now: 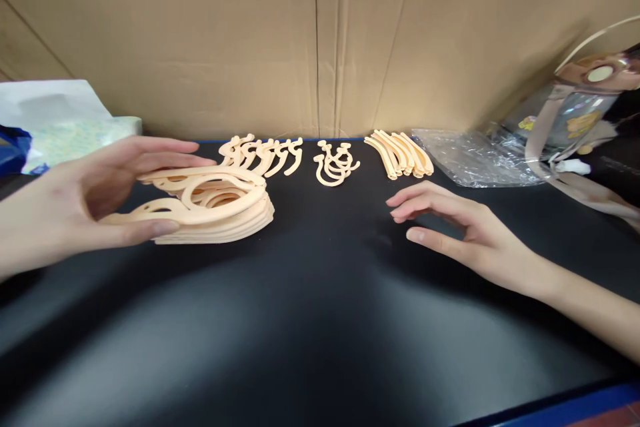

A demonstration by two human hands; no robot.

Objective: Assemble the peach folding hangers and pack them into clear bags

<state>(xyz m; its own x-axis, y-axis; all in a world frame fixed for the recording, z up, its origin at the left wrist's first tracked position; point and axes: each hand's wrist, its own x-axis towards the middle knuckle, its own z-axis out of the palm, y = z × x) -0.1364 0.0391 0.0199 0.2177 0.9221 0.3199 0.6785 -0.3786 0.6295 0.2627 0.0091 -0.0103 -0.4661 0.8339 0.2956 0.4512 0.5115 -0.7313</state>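
My left hand (75, 203) is closed around the top beige plastic hanger piece (230, 208), a rounded frame with a large oval opening, on a stack of similar pieces. The thumb presses the near side and the fingers reach over the far side. It looks tilted slightly above the ones below, though I cannot tell if it is fully apart from them. My right hand (465, 233) hovers over the black table to the right, fingers curved and apart, holding nothing. Nearest to it lies a bundle of curved beige strips (400, 153).
Along the back edge lie several small curved beige pieces (263, 155) and beige hooks (333, 163). A clear plastic bag (480, 157) and a strapped bottle (565, 113) stand at right. White and green packaging (65, 123) sits at left. Cardboard (200, 40) walls the back of the black table (310, 320).
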